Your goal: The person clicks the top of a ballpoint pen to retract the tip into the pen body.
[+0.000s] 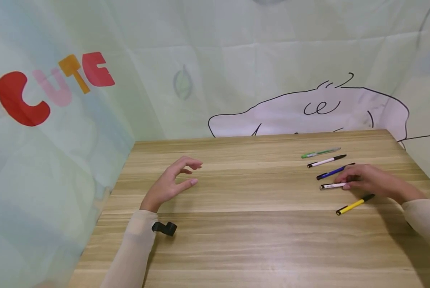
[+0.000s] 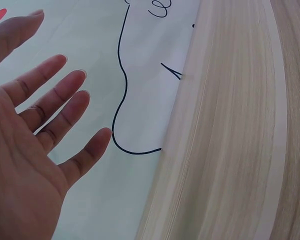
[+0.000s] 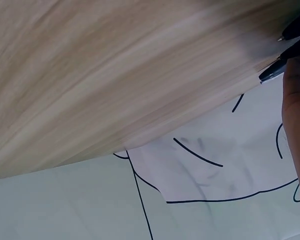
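Observation:
On the right side of the table, my right hand [image 1: 375, 181] pinches a white pen [image 1: 332, 186] between thumb and fingers, the pen low over the wood. Just beyond it lies a blue pen [image 1: 331, 172], its dark tip reaching to my fingers. A yellow pen [image 1: 355, 205] with black ends lies nearer me, below the hand. Only the edge of my right hand [image 3: 296, 110] shows in the right wrist view, next to dark pen tips [image 3: 272, 72]. My left hand [image 1: 171, 182] hovers over the left part of the table, holding nothing, its fingers spread in the left wrist view.
Farther back lie another white pen [image 1: 324, 161] with a black tip and a green pen [image 1: 320, 153], roughly in a row with the others. The wood-grain table [image 1: 251, 240] meets a printed cloth [image 1: 186, 108] at its back and left edges. A black wrist mount [image 1: 166, 228] sits at the left cuff.

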`<state>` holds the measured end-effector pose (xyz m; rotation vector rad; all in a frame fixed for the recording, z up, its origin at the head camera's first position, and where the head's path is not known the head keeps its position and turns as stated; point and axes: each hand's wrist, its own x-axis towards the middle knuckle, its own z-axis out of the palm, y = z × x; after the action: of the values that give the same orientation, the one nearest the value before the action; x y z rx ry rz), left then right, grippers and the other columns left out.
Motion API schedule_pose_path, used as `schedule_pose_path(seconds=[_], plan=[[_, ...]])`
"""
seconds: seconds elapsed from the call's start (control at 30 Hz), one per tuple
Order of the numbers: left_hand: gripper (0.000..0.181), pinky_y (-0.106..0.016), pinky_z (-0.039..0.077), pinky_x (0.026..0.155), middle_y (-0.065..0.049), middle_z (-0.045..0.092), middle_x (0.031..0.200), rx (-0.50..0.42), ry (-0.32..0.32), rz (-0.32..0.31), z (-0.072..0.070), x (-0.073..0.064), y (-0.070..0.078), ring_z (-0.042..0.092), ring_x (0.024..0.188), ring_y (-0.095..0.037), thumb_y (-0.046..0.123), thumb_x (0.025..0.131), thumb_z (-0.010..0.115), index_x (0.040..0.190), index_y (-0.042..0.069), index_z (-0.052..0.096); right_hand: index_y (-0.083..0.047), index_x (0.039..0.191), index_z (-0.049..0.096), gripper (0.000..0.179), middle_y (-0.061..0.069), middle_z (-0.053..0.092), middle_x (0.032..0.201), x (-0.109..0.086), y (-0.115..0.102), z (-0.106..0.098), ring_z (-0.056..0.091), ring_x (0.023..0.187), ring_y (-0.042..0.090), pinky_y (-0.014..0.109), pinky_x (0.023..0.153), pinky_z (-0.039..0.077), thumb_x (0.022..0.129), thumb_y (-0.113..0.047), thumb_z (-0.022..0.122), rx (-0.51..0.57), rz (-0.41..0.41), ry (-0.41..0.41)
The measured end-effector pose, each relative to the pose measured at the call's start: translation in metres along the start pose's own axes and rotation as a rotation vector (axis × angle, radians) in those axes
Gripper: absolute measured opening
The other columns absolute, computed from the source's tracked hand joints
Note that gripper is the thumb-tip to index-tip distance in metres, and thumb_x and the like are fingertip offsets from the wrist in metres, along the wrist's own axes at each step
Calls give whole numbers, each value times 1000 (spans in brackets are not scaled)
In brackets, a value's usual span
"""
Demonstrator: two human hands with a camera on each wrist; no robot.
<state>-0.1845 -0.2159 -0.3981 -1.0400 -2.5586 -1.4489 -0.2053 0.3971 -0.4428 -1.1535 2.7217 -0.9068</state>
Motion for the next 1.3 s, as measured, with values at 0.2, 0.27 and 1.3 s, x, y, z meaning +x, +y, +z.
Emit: schedule_pose_path(seconds=[0.2,0.27,1.3], plan=[[46,-53,50,102,-7,59,132,0,-10,8,0,3,2,54,122,-30,10,95,70,137,22,57,-24,100,75,28,-14,68,99,1,-9,-3,59,89,-2,14,73,49,88,1,76,-20,37,2],[46,-52,50,102,-5,60,132,2,-11,7,0,3,3,54,122,-29,10,95,70,137,23,57,-24,99,75,28,-14,68,100,1,-11,-3,59,89,-2,15,72,49,88,1,75,-33,39,9],[57,-48,50,101,0,60,133,-70,2,101,19,38,15,55,121,-31,3,89,74,142,13,55,-10,113,71,16,6,70,103,36,-59,-8,63,91,9,22,72,52,97,-13,69,179,233,107]])
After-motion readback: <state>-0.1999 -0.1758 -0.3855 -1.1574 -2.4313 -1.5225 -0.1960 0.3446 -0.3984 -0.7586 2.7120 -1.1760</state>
